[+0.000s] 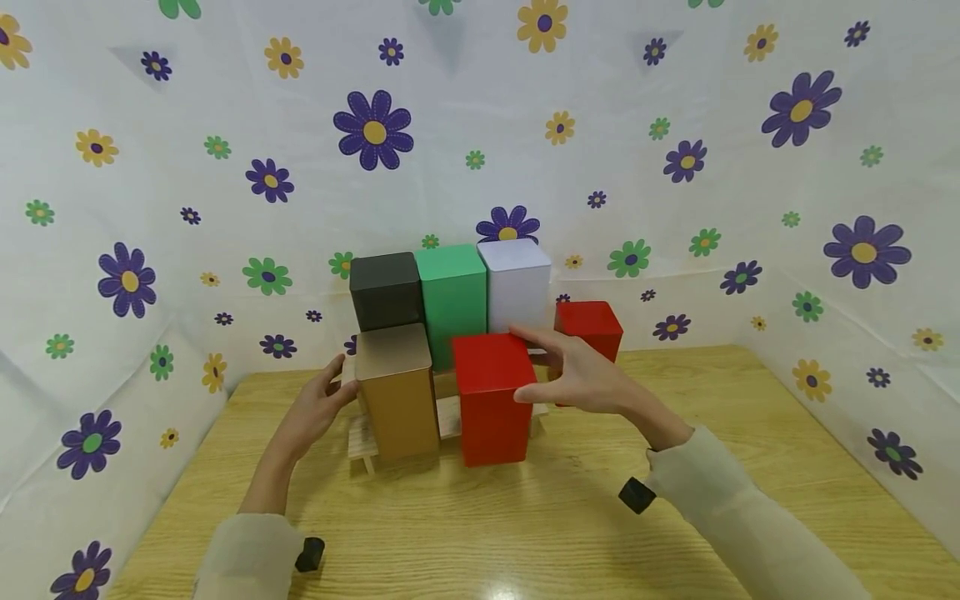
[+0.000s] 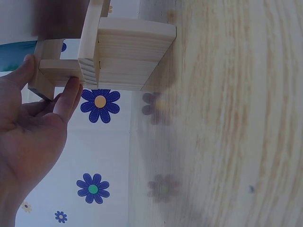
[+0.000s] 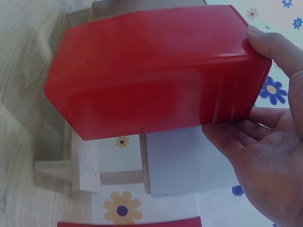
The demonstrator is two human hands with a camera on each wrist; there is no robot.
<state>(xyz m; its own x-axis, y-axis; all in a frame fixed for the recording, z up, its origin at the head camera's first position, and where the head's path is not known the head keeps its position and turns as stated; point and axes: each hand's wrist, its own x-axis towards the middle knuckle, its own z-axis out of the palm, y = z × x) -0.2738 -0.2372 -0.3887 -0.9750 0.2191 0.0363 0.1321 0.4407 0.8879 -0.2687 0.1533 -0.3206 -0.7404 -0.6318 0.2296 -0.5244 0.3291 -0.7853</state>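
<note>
At the left, the left hand (image 1: 315,412) steadies the wooden rack (image 2: 120,52), its fingers (image 2: 66,99) straight and touching the frame beside the tan tin (image 1: 397,392). In the middle, the red tin (image 1: 491,398) stands upright at the rack's front edge on the counter (image 1: 525,517), with the right hand (image 1: 581,375) curled round its top, thumb in front and fingers behind. It looks mid-placement; the next move likely calls for a level, firm grip while the rack is held steady.

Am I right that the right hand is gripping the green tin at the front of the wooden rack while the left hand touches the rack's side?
Not quite: the right hand grips the red tin, as the head view shows; the green tin stands behind. The left hand does touch the wooden rack.
</note>
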